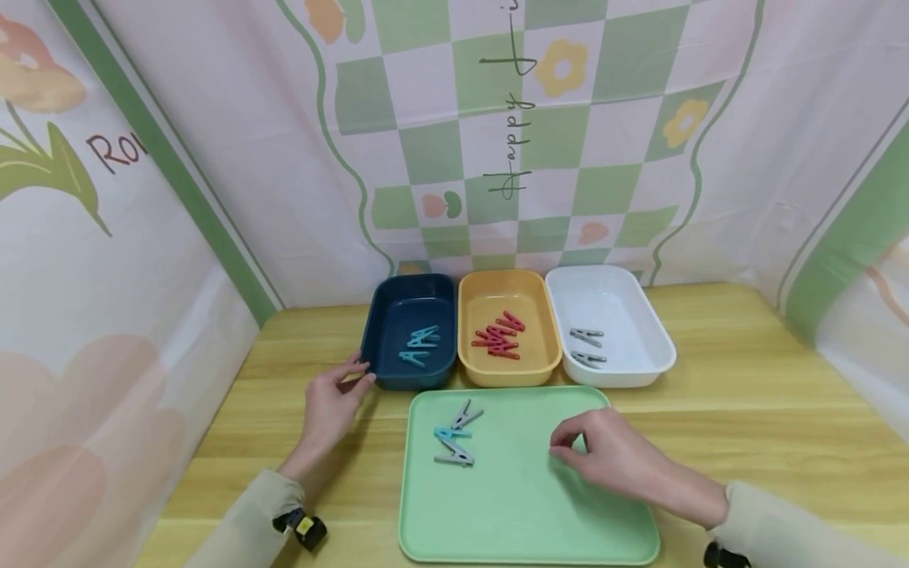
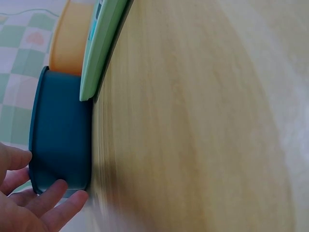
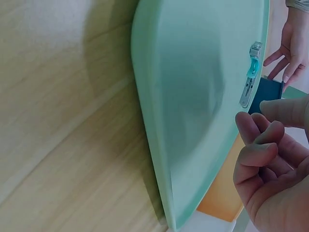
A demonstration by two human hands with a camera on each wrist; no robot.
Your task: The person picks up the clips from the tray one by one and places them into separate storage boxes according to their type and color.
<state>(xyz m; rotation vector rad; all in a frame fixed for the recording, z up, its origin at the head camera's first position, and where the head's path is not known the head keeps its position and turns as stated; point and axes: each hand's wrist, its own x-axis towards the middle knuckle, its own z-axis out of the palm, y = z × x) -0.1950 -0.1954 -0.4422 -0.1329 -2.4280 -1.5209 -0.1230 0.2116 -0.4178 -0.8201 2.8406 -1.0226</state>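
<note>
My left hand [image 1: 334, 406] touches the front left corner of the dark blue box [image 1: 419, 380], fingers fairly straight along its outer wall and thumb near the rim. Over the green tray [image 1: 525, 517] hovers my right hand [image 1: 611, 457], its fingers curled with nothing between them. Left of it on the tray lie a grey clothespin [image 1: 465, 415], a light blue clothespin [image 1: 452, 433] and another grey clothespin [image 1: 456, 454], close together in a row. The right wrist view shows the curled right hand [image 3: 275, 169] apart from the clothespins.
Teal clothespins [image 1: 424, 337] lie in the blue box. The yellow box [image 1: 507, 377] beside it holds several red clothespins [image 1: 497, 339]; the white box [image 1: 632, 347] holds two grey clothespins [image 1: 586, 337]. A patterned cloth [image 1: 490, 142] hangs behind the wooden table [image 1: 753, 394].
</note>
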